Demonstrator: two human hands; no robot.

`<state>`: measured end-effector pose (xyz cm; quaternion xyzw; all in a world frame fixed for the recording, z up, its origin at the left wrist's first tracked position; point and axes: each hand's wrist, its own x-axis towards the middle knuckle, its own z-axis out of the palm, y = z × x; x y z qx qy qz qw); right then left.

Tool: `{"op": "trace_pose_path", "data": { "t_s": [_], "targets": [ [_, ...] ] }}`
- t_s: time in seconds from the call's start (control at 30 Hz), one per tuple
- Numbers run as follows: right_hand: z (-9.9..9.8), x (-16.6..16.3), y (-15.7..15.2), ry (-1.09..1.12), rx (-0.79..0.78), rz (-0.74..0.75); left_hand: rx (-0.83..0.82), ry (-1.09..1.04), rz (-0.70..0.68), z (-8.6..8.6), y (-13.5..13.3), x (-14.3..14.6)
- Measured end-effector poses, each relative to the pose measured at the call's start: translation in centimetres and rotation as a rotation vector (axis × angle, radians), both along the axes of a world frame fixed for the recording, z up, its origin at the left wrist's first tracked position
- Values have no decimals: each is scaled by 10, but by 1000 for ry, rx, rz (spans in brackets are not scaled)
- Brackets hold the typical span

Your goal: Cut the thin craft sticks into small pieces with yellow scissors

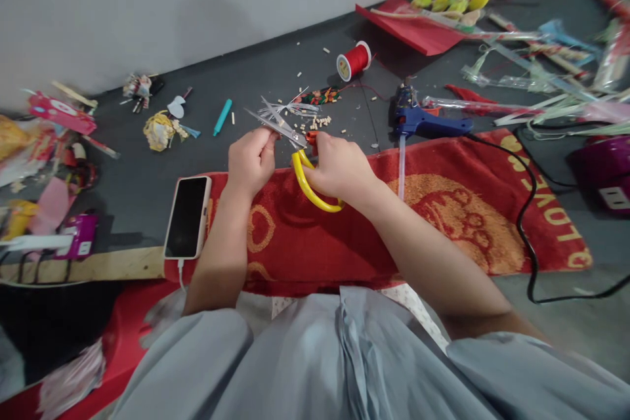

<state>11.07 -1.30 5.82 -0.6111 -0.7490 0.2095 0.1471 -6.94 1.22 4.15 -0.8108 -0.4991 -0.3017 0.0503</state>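
Observation:
My right hand (339, 167) is closed around the yellow handles of a pair of scissors (308, 177), whose blades point up and left. My left hand (252, 159) is closed in a pinch on a thin silvery strip (275, 119) that meets the scissor blades. Both hands hover over the far edge of a red towel (443, 223) with an orange pattern. Small cut beige bits (319, 122) lie just beyond the hands.
A phone (187, 216) on a cable lies left of the towel. A blue glue gun (423, 121) with a black cord, a red thread spool (353, 60), a teal tube (222, 117) and craft sticks and flowers (492, 26) crowd the dark tabletop.

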Motion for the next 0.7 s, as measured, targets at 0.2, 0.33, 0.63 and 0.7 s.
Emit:
{"op": "trace_pose_path", "data": {
  "t_s": [0.2,0.33,0.63,0.7],
  "targets": [
    [0,-1,0,-13,-13,7,-23,4,6,1,-2,1],
    [-2,-1,2,-14,-23,6,-60,10,33,-1,-2,2],
    [-4,5,8,133,3,-13,62,-100,85,1,-13,20],
    [-2,7,9,195,-2,-18,186,-130,85,6,-20,25]
  ]
}}
